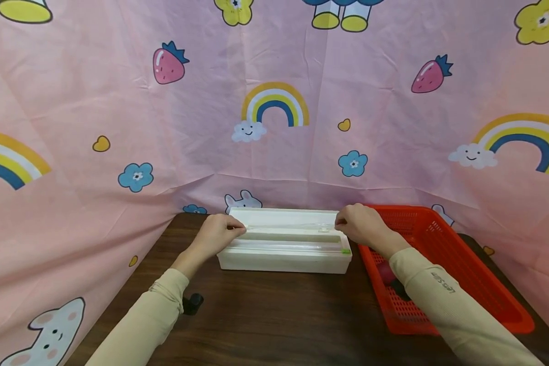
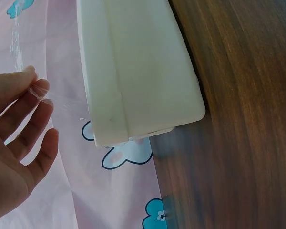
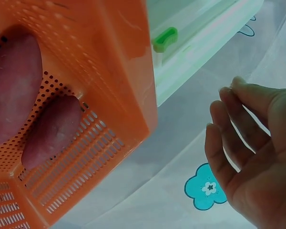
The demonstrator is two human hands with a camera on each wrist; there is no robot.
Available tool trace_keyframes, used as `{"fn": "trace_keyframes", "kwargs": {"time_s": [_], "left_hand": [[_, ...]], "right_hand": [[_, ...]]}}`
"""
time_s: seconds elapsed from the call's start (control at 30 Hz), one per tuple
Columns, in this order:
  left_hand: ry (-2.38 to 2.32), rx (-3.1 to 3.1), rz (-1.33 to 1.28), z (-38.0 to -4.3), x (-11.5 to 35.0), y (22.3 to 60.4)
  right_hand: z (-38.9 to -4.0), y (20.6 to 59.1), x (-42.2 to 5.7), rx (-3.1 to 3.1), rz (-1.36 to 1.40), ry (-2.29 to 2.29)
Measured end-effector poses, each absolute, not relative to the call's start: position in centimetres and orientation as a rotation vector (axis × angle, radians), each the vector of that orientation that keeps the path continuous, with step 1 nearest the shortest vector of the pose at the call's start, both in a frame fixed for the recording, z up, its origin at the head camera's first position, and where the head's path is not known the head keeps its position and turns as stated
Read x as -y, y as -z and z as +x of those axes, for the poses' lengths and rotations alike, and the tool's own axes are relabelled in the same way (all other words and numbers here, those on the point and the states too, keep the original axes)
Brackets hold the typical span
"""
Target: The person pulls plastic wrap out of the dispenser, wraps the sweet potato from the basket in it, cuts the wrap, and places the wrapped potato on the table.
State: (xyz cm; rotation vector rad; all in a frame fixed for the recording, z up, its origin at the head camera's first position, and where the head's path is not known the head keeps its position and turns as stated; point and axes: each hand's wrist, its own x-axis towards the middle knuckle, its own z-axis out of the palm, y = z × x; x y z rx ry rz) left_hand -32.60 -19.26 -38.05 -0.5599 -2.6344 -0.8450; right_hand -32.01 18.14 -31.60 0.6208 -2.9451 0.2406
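Note:
A long white cling film dispenser (image 1: pixel 283 263) lies at the back of the table, with a green slide cutter (image 1: pixel 345 251) at its front right. Above its open top, a clear strip of cling film (image 1: pixel 288 226) stretches between the two hands. The left hand (image 1: pixel 217 234) pinches the film's left end between thumb and fingertips; crumpled film shows at those fingertips in the left wrist view. At the dispenser's right end, the right hand (image 1: pixel 361 226) has thumb and forefinger pressed together at the film's other end. The film is barely visible in the right wrist view.
A red perforated basket (image 1: pixel 476 264) stands right of the dispenser, under the right forearm. Inside are reddish, tapered things like sweet potatoes (image 3: pixel 52 133) and a dark item (image 1: pixel 400 290). A pink patterned cloth (image 1: pixel 279 157) hangs behind the brown wooden table (image 1: pixel 279 315).

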Motion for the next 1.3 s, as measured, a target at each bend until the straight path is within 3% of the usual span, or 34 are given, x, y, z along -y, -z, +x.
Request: {"fn": "trace_keyframes", "kwargs": {"time_s": [1.3], "left_hand": [[0.919, 2.514, -0.585, -31.4, 19.6, 35.8]], "right_hand": [[-30.0, 30.0, -18.4, 2.73, 0.627, -0.331]]}}
